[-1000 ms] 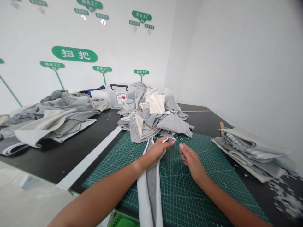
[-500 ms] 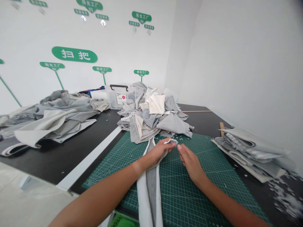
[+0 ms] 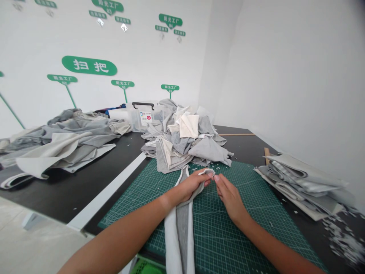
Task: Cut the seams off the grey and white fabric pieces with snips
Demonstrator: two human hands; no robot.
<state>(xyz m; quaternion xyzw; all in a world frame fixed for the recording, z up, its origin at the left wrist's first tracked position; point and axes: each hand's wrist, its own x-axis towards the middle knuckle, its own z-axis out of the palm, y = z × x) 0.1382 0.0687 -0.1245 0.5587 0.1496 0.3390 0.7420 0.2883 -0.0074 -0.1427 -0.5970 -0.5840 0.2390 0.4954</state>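
A long strip of grey fabric with white edges point(image 3: 184, 224) runs from the near table edge up the green cutting mat point(image 3: 236, 232). My left hand point(image 3: 195, 184) is closed on the fabric's far part, with a folded end showing above its thumb. Close against that end, my right hand point(image 3: 228, 190) is pinched, thumb to forefinger. Whatever lies between its fingertips is too small to make out. Just beyond both hands is a heap of grey and cream cloth pieces point(image 3: 189, 127).
Grey cloth is piled point(image 3: 68, 133) on the dark table at left, by a clear plastic box point(image 3: 142, 118) with a black handle. Folded fabric is stacked point(image 3: 305, 182) at right, near scattered white scraps point(image 3: 346, 241). A wooden strip point(image 3: 266, 155) lies behind the stack.
Both hands stay almost in place at the fabric's end. The cloth around my left hand has shifted slightly.
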